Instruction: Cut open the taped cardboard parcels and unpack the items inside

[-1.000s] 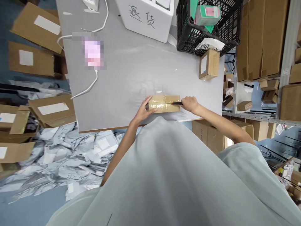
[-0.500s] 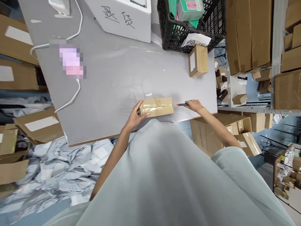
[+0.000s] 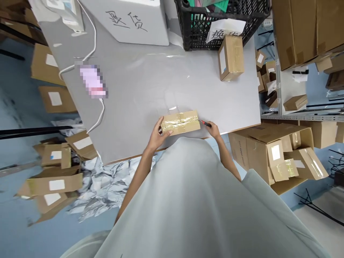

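Note:
A small, long cardboard box [image 3: 185,126] lies near the front edge of the table, with shiny clear tape over its top and a dark seam along its length. My left hand [image 3: 158,135] grips its left end, thumb on the near side and fingers on the far side. In my right hand [image 3: 213,129], closed around the handle, is a slim tool [image 3: 205,123] with a black and red grip and a thin metal shaft. The shaft's tip meets the right end of the seam; whether it has gone under the tape I cannot tell.
On the grey table [image 3: 134,82] stand a white foam box [image 3: 134,25], a black plastic crate [image 3: 199,32] and another carton [image 3: 232,59]. A white cable [image 3: 94,36] runs along the left near a pixelated object [image 3: 92,81]. Below right sits a large open carton [image 3: 249,143].
My right hand has moved left, bringing the tool's tip onto the box's right end. The box stays in my left hand, and the camera view has shifted.

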`<state>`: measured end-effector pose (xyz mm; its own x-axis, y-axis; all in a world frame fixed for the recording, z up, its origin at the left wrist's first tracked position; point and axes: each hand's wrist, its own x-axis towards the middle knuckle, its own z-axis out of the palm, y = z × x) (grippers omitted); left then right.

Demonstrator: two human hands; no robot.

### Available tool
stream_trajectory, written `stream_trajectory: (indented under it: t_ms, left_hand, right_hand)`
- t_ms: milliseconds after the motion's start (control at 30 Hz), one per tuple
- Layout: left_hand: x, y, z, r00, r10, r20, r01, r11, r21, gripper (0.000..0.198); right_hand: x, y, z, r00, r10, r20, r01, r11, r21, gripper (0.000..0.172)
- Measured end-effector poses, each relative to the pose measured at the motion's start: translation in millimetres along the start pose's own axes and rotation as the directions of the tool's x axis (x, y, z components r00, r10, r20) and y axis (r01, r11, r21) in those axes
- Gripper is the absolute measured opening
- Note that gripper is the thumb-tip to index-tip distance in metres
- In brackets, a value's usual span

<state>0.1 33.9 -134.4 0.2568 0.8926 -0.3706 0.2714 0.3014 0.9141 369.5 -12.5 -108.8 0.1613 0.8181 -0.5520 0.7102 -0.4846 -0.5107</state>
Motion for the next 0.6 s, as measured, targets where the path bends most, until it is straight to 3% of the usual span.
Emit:
stream_trajectory:
  t_ms: [100, 200, 467, 600]
  left_hand:
    - [-1, 6, -2.8, 0.999, -0.039, 0.015, 0.038, 0.998, 0.048, 0.122]
    - [-3, 12, -6.0, 0.997, -0.074, 0.013, 0.071, 0.986, 0.154, 0.121]
    - [0, 43, 0.3, 0.997, -0.015, -0.081, 0.058, 0.826, 0.561, 0.105]
    - [8, 74, 29.2, 0.995, 0.054, 0.078, -0.093, 0.731, 0.677, 0.103]
  right_hand:
    - [3, -8, 26, 0.999, 0.034, -0.005, -0.034, 0.999, 0.032, 0.032]
    - [3, -11, 26, 0.998, 0.043, 0.046, -0.043, 0.999, 0.008, 0.034]
    - [5, 0, -41, 0.997, 0.051, 0.059, -0.034, 0.966, -0.254, 0.040]
    - [10, 6, -61, 0.990, 0.130, 0.056, -0.108, 0.950, -0.292, 0.042]
